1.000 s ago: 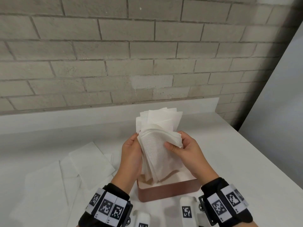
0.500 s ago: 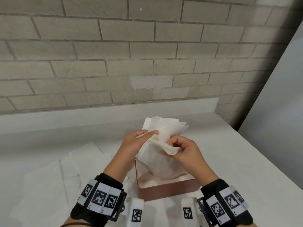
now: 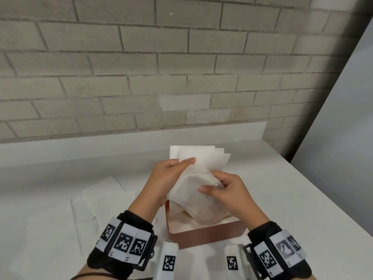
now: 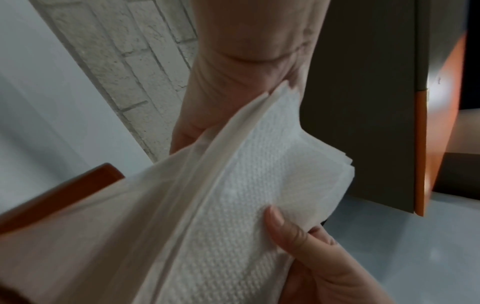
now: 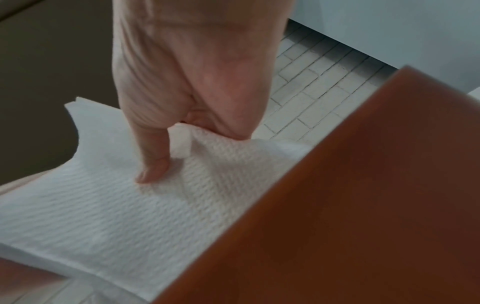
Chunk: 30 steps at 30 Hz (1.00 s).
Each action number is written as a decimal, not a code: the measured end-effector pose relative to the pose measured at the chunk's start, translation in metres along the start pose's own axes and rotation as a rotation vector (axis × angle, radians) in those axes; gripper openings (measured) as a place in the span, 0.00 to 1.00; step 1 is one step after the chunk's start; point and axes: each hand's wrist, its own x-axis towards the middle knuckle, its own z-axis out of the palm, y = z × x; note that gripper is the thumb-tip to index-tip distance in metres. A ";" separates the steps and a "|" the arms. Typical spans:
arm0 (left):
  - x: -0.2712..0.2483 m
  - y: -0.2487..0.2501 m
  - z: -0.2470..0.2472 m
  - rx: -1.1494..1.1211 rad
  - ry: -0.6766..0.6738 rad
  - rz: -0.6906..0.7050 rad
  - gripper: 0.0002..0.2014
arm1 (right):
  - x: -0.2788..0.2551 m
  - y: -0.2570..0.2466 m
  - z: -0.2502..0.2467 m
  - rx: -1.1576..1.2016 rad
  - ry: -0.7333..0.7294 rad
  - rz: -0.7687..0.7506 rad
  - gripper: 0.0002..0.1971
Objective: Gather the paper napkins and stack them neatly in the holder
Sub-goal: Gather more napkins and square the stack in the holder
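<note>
A thick bundle of white paper napkins (image 3: pixel 191 195) stands bent in the copper-brown holder (image 3: pixel 203 235), its upper sheets fanned out (image 3: pixel 203 158) toward the wall. My left hand (image 3: pixel 177 168) grips the bundle from the left, fingers over its top. On the near side my right hand (image 3: pixel 214 184) pinches the front sheets, thumb on the textured face. In the left wrist view the napkins (image 4: pixel 233 205) curve under my palm beside the holder's edge (image 4: pixel 64 191). In the right wrist view my thumb (image 5: pixel 153 164) presses the napkins (image 5: pixel 116 205) next to the holder wall (image 5: pixel 363 205).
Several loose napkins (image 3: pixel 96 201) lie flat on the white table (image 3: pixel 292 199) left of the holder. A grey brick wall (image 3: pixel 181 77) runs behind the table, and a pale panel (image 3: pixel 343 138) closes the right side. The table's right edge slants close to the holder.
The bundle has bent and sunk lower toward the holder. My left hand slid from its side up over the top, and my right hand curled the front sheets down.
</note>
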 end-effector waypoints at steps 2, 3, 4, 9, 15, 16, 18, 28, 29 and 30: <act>0.000 -0.003 -0.003 -0.080 -0.010 -0.005 0.11 | -0.002 -0.003 -0.004 0.060 0.035 -0.003 0.10; 0.000 -0.004 -0.005 -0.132 -0.007 -0.010 0.10 | -0.003 -0.003 -0.006 0.094 0.050 -0.003 0.10; -0.001 -0.005 -0.006 -0.179 0.006 -0.010 0.12 | -0.004 -0.004 -0.008 0.129 0.061 0.002 0.09; -0.006 -0.013 -0.006 -0.224 0.090 0.051 0.06 | -0.006 0.003 -0.016 0.281 0.102 0.061 0.23; -0.016 -0.021 0.003 -0.253 0.077 0.112 0.09 | -0.002 0.010 -0.016 0.486 0.187 0.098 0.28; -0.017 -0.023 0.004 -0.274 0.079 0.109 0.09 | -0.002 0.010 -0.014 0.510 0.195 0.103 0.25; -0.019 -0.026 0.008 -0.301 0.070 0.120 0.11 | -0.002 0.010 -0.010 0.554 0.215 0.115 0.20; -0.016 -0.027 0.011 -0.342 0.124 0.157 0.10 | -0.002 0.011 -0.007 0.547 0.206 0.113 0.28; -0.016 -0.026 0.011 -0.336 0.131 0.160 0.10 | -0.002 0.012 -0.008 0.532 0.202 0.116 0.31; -0.015 -0.026 0.011 -0.322 0.137 0.168 0.10 | -0.002 0.012 -0.008 0.513 0.196 0.117 0.32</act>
